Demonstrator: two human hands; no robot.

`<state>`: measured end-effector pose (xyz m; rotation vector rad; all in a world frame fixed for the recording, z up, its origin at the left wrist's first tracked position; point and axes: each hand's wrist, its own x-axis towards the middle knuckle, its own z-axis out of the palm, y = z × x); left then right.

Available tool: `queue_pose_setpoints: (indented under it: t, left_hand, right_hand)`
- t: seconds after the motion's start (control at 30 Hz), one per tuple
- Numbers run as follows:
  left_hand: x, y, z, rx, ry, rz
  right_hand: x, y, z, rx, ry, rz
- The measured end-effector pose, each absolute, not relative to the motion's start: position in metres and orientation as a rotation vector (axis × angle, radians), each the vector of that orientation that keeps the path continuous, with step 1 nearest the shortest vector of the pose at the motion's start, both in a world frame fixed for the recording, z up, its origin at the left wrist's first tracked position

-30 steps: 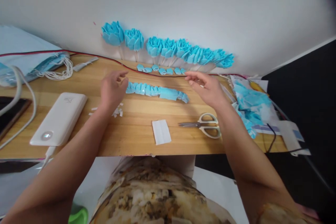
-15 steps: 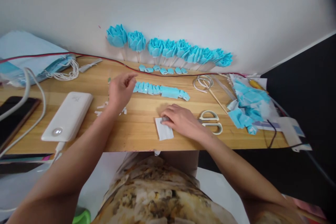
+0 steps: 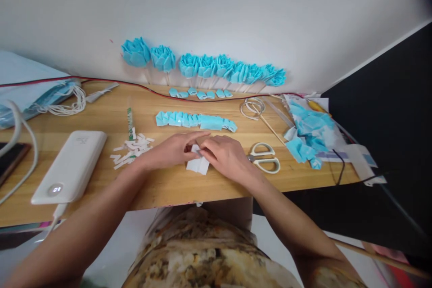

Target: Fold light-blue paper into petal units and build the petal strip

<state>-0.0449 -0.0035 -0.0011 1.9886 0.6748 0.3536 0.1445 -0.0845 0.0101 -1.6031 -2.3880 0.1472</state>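
Both my hands meet over a small white paper piece point(image 3: 198, 165) lying near the front edge of the wooden table point(image 3: 168, 184). My left hand point(image 3: 172, 150) pinches its upper left part with closed fingers. My right hand point(image 3: 225, 155) covers its right side, fingers curled onto it. Just beyond them lies a strip of folded blue petals point(image 3: 195, 120). White-handled scissors point(image 3: 265, 158) rest right of my right hand.
Blue paper flowers point(image 3: 202, 65) lean on the wall, small blue pieces point(image 3: 199, 94) below them. A white power bank point(image 3: 69, 166), white paper scraps point(image 3: 130, 148), a green strip point(image 3: 129, 118), a wire coil point(image 3: 252, 107), a stick point(image 3: 270, 125), and blue scraps point(image 3: 308, 132) lie around.
My left hand came back from the blue strip's left end to the white paper. My right hand dropped from the back of the table onto the paper and now grips it with the left.
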Motion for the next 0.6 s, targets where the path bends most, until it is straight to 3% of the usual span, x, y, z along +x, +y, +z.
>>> queue_pose_setpoints:
  t: [0.37,0.6]
  left_hand:
    - [-0.049,0.013,-0.009,1.729,0.931,0.703]
    - [-0.049,0.019,-0.011,1.363,0.941,0.853]
  right_hand:
    - [0.229,-0.151,-0.012,-1.615,-2.188,0.039]
    - [0.262,-0.136,-0.039,-1.632,-2.175,-0.076]
